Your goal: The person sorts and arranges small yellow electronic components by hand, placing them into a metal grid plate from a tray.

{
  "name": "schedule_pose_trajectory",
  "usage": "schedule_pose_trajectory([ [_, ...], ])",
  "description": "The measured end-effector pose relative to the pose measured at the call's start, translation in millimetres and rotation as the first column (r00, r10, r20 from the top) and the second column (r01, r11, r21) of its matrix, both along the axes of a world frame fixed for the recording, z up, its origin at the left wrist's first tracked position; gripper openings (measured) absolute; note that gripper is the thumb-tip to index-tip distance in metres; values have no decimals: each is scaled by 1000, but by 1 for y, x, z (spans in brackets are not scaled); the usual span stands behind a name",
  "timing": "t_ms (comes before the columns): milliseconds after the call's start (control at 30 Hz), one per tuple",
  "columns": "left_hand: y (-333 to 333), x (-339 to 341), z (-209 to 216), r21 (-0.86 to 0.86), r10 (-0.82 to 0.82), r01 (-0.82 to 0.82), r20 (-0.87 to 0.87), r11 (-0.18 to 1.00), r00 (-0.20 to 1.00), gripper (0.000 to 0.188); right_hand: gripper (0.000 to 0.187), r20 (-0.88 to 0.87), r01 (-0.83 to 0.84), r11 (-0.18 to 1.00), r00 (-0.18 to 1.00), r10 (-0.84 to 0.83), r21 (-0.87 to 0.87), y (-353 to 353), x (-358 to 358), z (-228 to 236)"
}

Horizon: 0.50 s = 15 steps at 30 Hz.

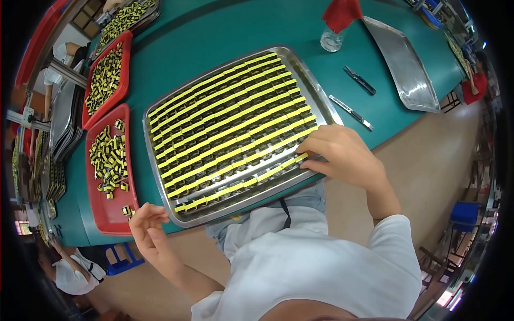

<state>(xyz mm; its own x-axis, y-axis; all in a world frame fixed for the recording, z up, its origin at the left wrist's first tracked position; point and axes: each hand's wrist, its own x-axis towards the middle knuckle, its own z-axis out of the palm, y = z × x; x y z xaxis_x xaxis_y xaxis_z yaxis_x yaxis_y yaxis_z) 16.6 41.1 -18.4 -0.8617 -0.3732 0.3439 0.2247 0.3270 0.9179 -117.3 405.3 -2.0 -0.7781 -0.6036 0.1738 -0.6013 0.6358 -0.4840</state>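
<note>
A metal tray holds several slanting rows of small yellow-and-black parts, which look like taped coils or transformers. One row stands apart from the others, along the tray's near side. My right hand is at the right end of this row, thumb and fingers closed around the end part. My left hand hovers by the tray's near left corner, fingers loosely bent and thumb apart, with nothing visible in it. Beside it, a few loose parts lie in the near red bin.
A second red bin of loose parts stands behind the first. To the right lie a utility knife, thread snips and another metal tray. A clear container carries a red cloth. Other people work at the left.
</note>
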Motion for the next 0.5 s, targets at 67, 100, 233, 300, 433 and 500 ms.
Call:
schedule_pose_trajectory([
  [67, -3, 0, -1, -6, 17, -17, -1, 1000, 1000, 47, 26, 1, 12, 1000, 1000, -12, -5, -1, 0, -2],
  [100, -5, 0, 0, -7, 17, -17, 0, 1000, 1000, 47, 26, 0, 27, 1000, 1000, -27, -8, -1, 0, -2],
  [233, -6, -2, 0, -13, -4, 4, 5, 1000, 1000, 46, 28, -11, 24, 1000, 1000, -24, -6, -2, -3, -1],
  [300, -9, -3, 1, -22, 34, -34, -6, 999, 999, 48, 29, -47, 10, 1000, 999, -11, -17, -1, -3, 2],
  [433, -45, 7, 8, -150, 137, -134, 10, 980, 991, 41, 25, -56, 111, 992, 992, -114, -64, 13, 4, 17],
  [500, -82, 15, 13, -384, 306, -246, 101, 890, 947, 37, 20, -141, 92, 984, 983, -114, -152, 18, 2, 18],
])
